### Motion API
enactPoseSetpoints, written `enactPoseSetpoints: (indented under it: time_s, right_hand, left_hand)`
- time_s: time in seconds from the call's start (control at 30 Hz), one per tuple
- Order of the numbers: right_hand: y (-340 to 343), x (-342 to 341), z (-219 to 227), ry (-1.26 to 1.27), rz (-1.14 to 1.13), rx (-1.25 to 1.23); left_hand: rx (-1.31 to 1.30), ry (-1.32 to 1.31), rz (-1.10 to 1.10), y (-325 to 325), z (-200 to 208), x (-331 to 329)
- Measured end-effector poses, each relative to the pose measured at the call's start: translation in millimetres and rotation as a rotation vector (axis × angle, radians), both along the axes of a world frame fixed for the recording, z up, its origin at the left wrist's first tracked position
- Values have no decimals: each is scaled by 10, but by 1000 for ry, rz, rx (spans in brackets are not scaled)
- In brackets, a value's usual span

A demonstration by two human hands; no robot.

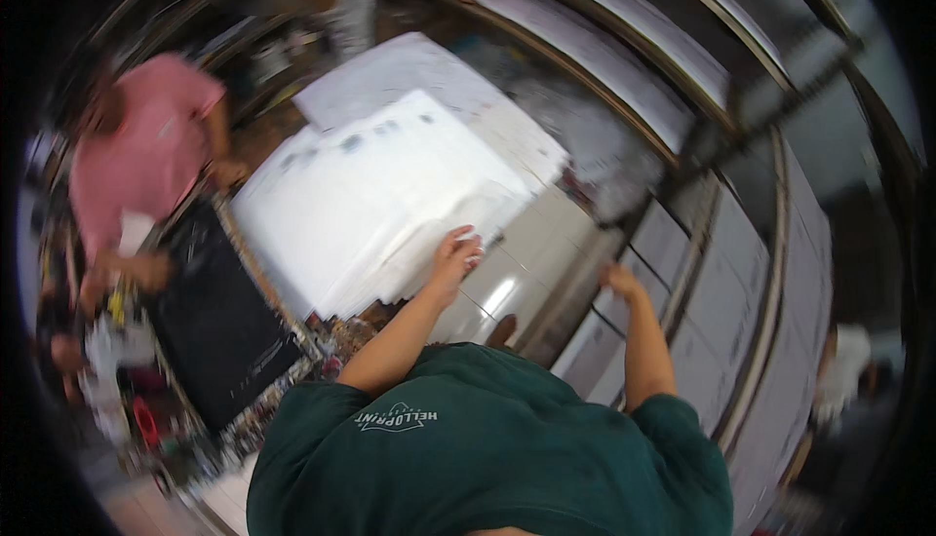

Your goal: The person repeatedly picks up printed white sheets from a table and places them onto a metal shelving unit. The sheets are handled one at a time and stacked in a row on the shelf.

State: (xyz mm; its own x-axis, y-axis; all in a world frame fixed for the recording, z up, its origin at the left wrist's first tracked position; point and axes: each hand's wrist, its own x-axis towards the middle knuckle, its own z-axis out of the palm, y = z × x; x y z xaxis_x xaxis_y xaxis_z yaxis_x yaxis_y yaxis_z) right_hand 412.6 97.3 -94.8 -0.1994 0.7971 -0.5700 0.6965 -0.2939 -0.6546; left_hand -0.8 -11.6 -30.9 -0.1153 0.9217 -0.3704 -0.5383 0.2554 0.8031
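Observation:
A pile of large white sheets (361, 210) lies in front of me, its near right edge uneven and smeared by motion. My left hand (454, 261) is at that edge with its fingers curled. Something white shows between them; whether it is a sheet's edge or a separate piece, I cannot make out. Farther right, my right hand (618, 283) is held out over the side of a rack with pale panels (655, 248). Its fingers are bent in, and blur hides what they hold, if anything.
On the left, a person in a pink shirt (151, 136) stands beside a black flat panel (219, 317). Greyish sheets (390, 73) lie beyond the white pile. Long racks of pale panels (585, 34) run along the far side and right. Glossy floor tiles (497, 287) show between pile and rack.

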Motion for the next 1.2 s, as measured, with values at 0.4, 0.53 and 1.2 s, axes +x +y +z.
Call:
enactPoseSetpoints:
  time_s: [0.4, 0.53, 1.2]
  right_hand:
    - [602, 1110, -613, -182, -99, -541]
    - [1500, 1227, -640, -295, -116, -471]
    - [2810, 375, -225, -413, 358, -367]
  left_hand:
    - [58, 49, 488, 676, 357, 194]
    - [81, 6, 681, 904, 367, 280]
    - [306, -416, 1476, 1338, -167, -823]
